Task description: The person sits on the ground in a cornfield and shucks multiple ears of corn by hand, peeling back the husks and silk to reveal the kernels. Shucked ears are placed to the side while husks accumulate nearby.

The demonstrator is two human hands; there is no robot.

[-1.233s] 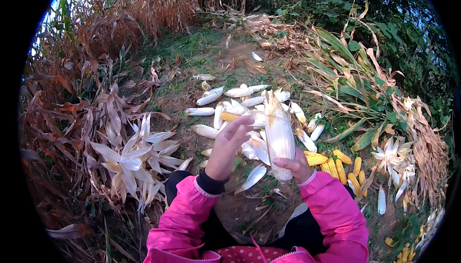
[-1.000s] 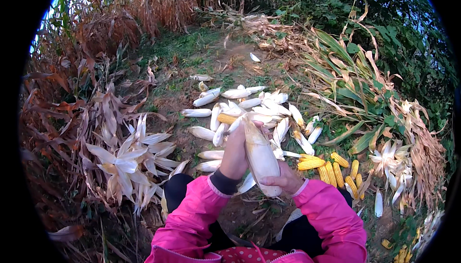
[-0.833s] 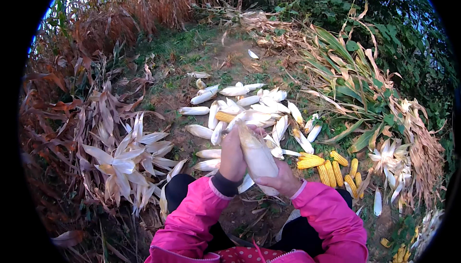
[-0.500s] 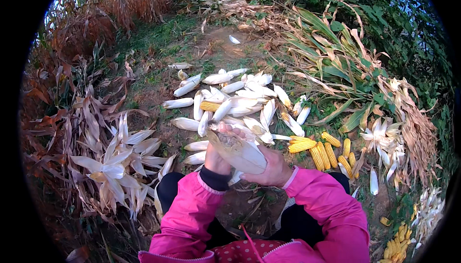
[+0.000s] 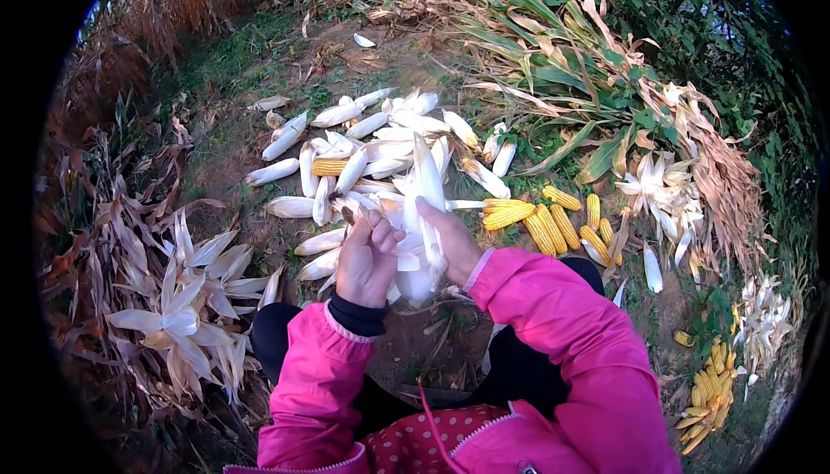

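I hold one ear of corn in its pale husk (image 5: 425, 206) upright in front of me, its tip pointing away. My left hand (image 5: 367, 258) is closed on loosened husk leaves at the ear's left side. My right hand (image 5: 450, 236) grips the ear from the right, thumb against the husk. Both arms wear pink sleeves. Just beyond my hands lies a pile of unhusked white ears (image 5: 363, 141) on bare earth.
Husked yellow cobs (image 5: 553, 219) lie in a row to the right of my hands, with more yellow cobs (image 5: 705, 392) at the lower right. Stripped husks (image 5: 186, 292) are heaped on the left. Dry and green maize stalks (image 5: 605, 85) ring the patch.
The ear came down from in front of the pile toward my lap. My left hand moved from reaching at the ear's top to gripping husk leaves at its side. The view tilted downward.
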